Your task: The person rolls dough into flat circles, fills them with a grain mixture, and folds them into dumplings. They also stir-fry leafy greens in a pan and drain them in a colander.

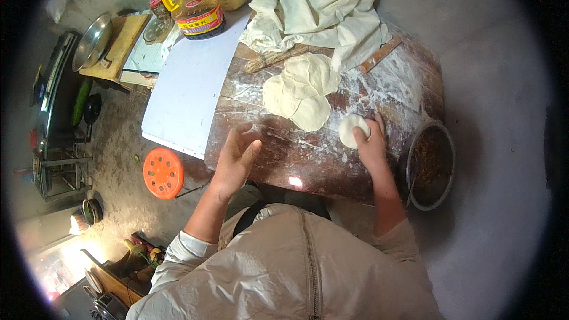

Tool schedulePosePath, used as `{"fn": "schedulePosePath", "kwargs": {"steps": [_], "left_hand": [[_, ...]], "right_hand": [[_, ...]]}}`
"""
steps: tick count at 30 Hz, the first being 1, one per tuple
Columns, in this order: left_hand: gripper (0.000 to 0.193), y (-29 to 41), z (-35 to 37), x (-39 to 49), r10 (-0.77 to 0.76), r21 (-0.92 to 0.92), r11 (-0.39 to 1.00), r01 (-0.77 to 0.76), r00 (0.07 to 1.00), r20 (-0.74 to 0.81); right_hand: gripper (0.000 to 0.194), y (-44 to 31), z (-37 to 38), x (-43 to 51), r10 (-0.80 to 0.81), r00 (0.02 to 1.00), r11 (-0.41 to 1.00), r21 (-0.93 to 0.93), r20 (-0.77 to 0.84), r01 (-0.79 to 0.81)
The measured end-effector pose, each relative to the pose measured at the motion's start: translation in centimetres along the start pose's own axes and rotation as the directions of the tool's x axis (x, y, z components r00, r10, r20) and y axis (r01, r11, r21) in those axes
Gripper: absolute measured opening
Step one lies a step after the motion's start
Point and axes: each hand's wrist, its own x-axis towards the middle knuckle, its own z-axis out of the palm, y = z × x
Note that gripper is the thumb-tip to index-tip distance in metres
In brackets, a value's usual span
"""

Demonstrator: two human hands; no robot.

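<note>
My right hand [374, 142] grips the edge of a small round of pale dough [349, 130] low over the floured wooden board [266, 155]. Its thumb lies on top of the dough and the fingers curve around the far right side. Over the board's left front part hovers my left hand [238, 155], holding nothing, fingers apart. Further back, several thin dough wrappers [302, 91] overlap in a flat pile. Right of the board stands a metal bowl [431, 169] with a brown filling and a utensil handle at its rim.
Behind the wrappers lie a crumpled white cloth [315, 9], a rough brown stick [275, 58] and a short wooden rolling pin [380, 54]. A plastic bottle of dark sauce [195, 4] stands on the white tabletop [191, 89] at left. An orange stool [163, 173] is below.
</note>
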Motion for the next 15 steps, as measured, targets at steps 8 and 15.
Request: {"fn": "schedulePosePath", "kwargs": {"steps": [8,15], "left_hand": [[0.041,0.0,0.9,-0.1,-0.004,-0.014,1.000,0.004,0.999,0.044],[0.034,-0.6,1.2,0.4,0.039,-0.025,0.999,-0.039,0.999,0.031]], "right_hand": [[0.031,-4.5,-2.2,-2.4,0.016,0.981,0.832,0.546,-0.193,0.094],[0.031,-4.0,-3.7,-2.9,-0.324,0.936,0.920,0.186,-0.135,0.345]]}}
